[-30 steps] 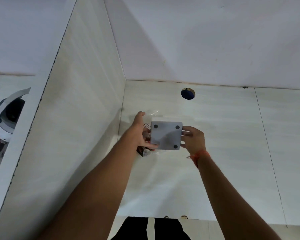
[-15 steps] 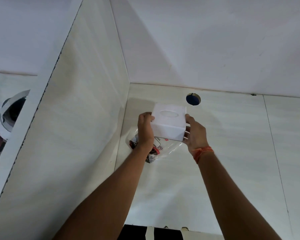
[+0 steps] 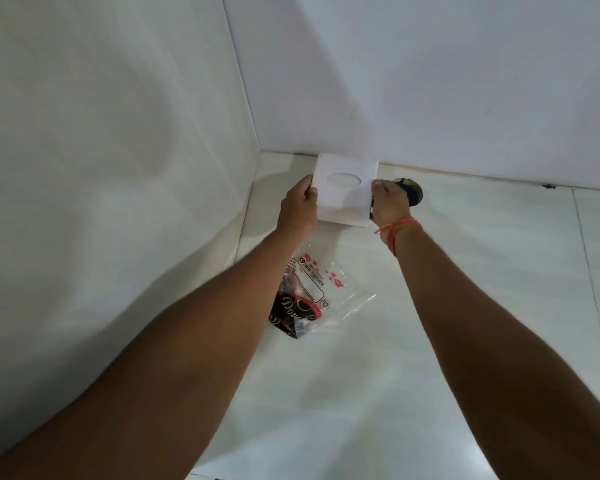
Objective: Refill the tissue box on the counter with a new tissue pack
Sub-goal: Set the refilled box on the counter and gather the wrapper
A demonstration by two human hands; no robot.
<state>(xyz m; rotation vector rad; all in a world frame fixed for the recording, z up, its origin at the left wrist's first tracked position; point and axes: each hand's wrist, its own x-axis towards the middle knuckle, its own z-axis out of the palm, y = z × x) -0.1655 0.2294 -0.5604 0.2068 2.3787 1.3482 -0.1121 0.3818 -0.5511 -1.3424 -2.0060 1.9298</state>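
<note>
**Readable text: wrappers only**

Clear plastic tissue wrapper (image 3: 321,282), lying on tabletop (image 3: 430,306) betw. the two forearms: "BIG TISSUES" in dark caps, w/ a small round red logo just beside it and red heart marks around. More small print on a side strip and inside the outlined panel, too small to read. Dark brown/red packet (image 3: 289,315) under the clear wrapper: white script starting "Dov…", rest hidden by a fold. White tissue box (image 3: 345,192): no lettering legible.
</note>
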